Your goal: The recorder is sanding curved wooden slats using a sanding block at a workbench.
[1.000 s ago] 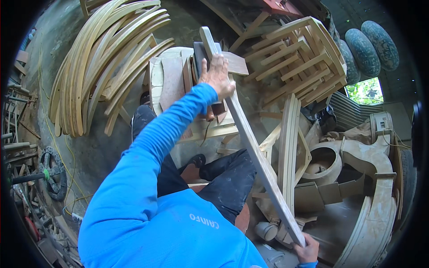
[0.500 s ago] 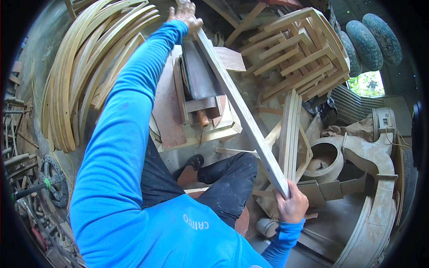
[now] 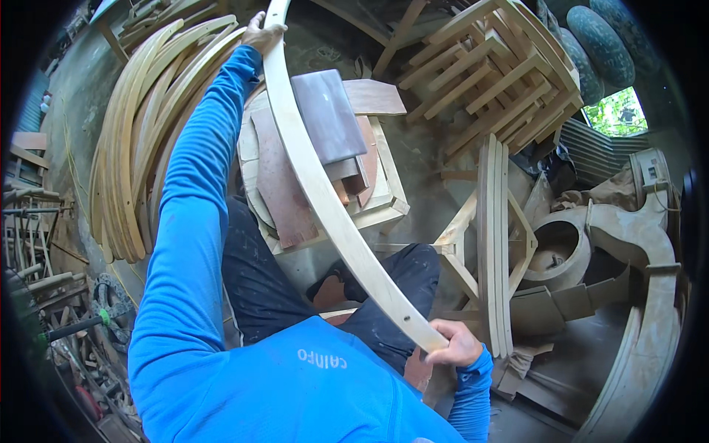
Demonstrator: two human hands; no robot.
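A long, pale curved wooden strip runs slantwise across my front, its broad face up and a small hole close to its near end. My left hand, arm stretched far out, grips it toward the far end. At the near end my right hand holds the tip, thumb on top. Beneath the strip's middle, a grey flat-topped block sits on a low wooden stand along with thin brown boards. The strip hides part of the stand.
Curved wooden strips are stacked at left. Far right stands a pile of wooden frames; nearer are upright straight-edged strips and a large curved machine housing. Lengths of wood and metal clutter the left edge.
The strip has rolled from its narrow edge to show its broad curved face. Both hands have shifted left with it, and the grey block shows more of its top.
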